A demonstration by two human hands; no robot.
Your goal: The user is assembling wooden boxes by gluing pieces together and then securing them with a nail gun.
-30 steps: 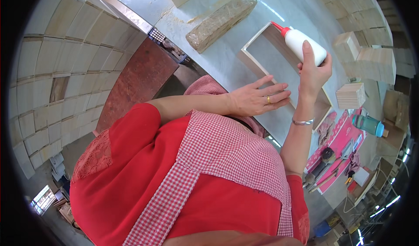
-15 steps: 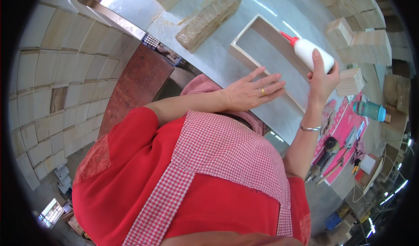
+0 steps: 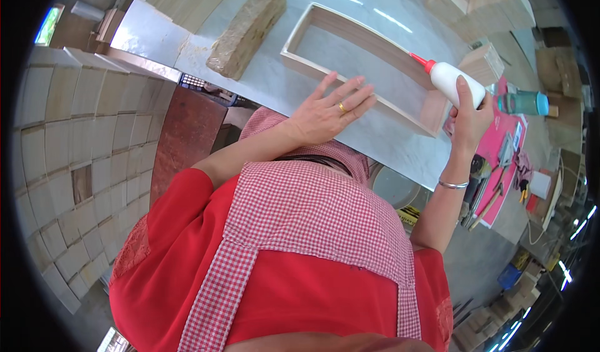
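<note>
A long rectangular wooden frame (image 3: 331, 24) lies on a grey worktable (image 3: 400, 146). My left hand (image 3: 328, 111), with a ring on it, rests flat with fingers spread on the frame's near side. My right hand (image 3: 469, 118) grips a white glue bottle (image 3: 453, 80) with a red nozzle, tilted so the tip points at the frame's right inner edge. A bracelet sits on my right wrist. I wear a red top and a red-and-white checked apron.
A rough pale block (image 3: 247, 30) lies left of the frame. Wooden blocks (image 3: 481, 61) are stacked at the far right. A pink mat (image 3: 500, 158) with hand tools and a teal bottle (image 3: 522, 102) sit right. A wall of pale wood pieces (image 3: 69, 133) fills the left.
The view has shifted, so the frame now sits higher and wider in view. My right hand has tipped the glue bottle lower toward the frame's right end. My left hand stays on the frame.
</note>
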